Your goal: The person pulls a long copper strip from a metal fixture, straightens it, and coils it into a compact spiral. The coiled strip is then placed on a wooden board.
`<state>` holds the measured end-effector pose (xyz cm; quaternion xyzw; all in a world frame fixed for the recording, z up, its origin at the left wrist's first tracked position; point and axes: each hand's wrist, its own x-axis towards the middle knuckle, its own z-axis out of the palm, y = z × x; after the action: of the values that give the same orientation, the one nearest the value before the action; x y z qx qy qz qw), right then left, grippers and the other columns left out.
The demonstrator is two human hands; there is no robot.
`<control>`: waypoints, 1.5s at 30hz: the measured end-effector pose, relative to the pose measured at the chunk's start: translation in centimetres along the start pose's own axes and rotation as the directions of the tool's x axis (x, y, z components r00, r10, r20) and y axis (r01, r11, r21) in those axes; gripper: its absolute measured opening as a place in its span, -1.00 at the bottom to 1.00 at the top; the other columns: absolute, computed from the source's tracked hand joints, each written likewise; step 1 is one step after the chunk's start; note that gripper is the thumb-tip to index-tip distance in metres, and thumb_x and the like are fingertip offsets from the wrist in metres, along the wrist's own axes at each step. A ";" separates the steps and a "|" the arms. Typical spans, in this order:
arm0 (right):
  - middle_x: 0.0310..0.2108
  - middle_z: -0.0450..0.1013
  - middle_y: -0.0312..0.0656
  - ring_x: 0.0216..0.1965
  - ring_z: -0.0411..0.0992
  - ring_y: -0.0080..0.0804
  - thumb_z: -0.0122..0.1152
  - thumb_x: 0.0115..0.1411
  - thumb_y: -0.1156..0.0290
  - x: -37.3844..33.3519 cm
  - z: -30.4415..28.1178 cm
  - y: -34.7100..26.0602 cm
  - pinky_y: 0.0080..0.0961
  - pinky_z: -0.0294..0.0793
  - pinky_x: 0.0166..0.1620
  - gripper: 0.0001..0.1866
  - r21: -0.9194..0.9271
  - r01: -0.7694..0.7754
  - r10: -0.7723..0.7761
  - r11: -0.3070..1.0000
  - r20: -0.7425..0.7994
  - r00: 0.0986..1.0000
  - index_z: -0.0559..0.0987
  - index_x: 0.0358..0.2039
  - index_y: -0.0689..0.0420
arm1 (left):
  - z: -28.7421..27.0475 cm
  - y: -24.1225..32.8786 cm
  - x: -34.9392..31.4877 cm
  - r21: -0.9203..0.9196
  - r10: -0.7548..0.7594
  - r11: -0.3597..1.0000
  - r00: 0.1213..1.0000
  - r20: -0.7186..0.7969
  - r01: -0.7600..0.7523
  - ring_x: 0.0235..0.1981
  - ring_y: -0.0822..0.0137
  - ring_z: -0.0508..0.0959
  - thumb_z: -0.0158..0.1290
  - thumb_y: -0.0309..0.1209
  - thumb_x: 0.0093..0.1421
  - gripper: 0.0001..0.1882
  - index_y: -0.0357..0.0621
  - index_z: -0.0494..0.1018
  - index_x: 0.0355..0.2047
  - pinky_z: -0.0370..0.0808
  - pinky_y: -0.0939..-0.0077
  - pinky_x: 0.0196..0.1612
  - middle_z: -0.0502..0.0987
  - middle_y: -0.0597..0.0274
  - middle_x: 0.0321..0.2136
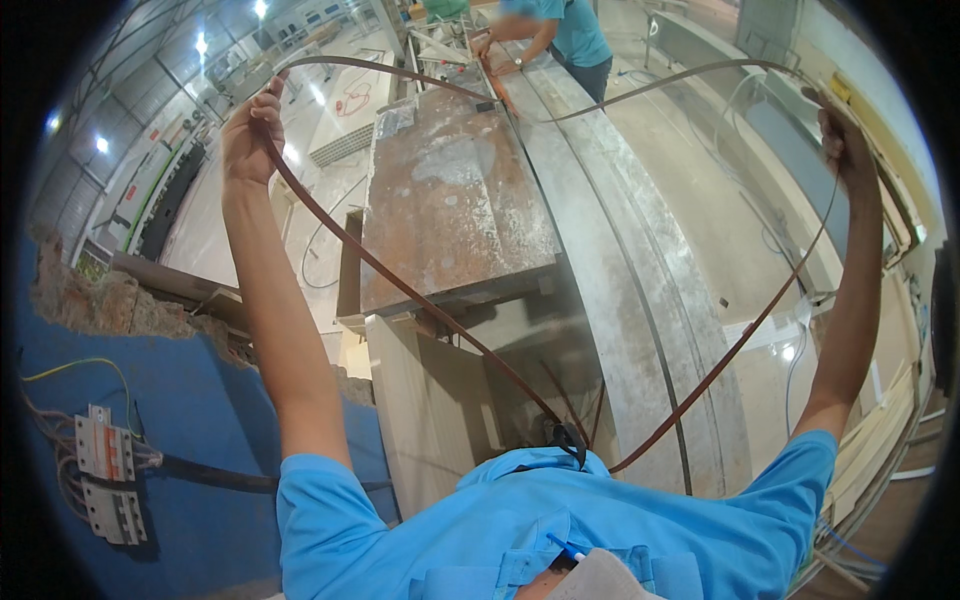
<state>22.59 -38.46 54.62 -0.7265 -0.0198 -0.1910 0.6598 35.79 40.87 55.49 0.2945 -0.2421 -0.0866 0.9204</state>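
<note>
A long, thin brown flexible strip (402, 285) is spread into wide curves between my raised arms. At the upper left, my left hand (252, 135) is closed around it, fingers curled over the strip. My right hand (845, 145), raised at the upper right, is closed on the strip too, though its fingers are partly hidden. From both hands the lower lengths run down toward my chest. The upper lengths arch inward over a rusty metal-topped bench (440, 230) and a long grey metal table (640, 290).
Another person in a blue shirt (583, 45) leans over the table's far end. At left, wired circuit breakers (105, 470) sit against a blue surface (210, 430) with a broken edge. Pale boards (890, 450) lie at right; cables cross the floor.
</note>
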 end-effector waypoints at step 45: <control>-0.64 0.24 -0.52 -0.70 0.15 -0.83 0.04 0.52 0.14 1.6 -4.2 1.9 -0.84 0.10 -0.67 -0.56 0.083 0.090 -0.096 0.993 0.070 0.993 0.50 0.20 0.21 | 2.9 -1.6 2.2 -0.031 -0.040 0.999 0.999 0.018 0.040 -0.27 0.35 0.54 -0.07 -0.69 0.38 -0.35 -0.74 -0.11 0.34 0.65 0.69 -0.28 0.41 -0.27 0.01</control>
<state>23.57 -43.17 53.56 -0.7046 -0.0856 -0.1936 0.6773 36.24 37.42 57.46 0.2839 -0.2427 -0.1113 0.9209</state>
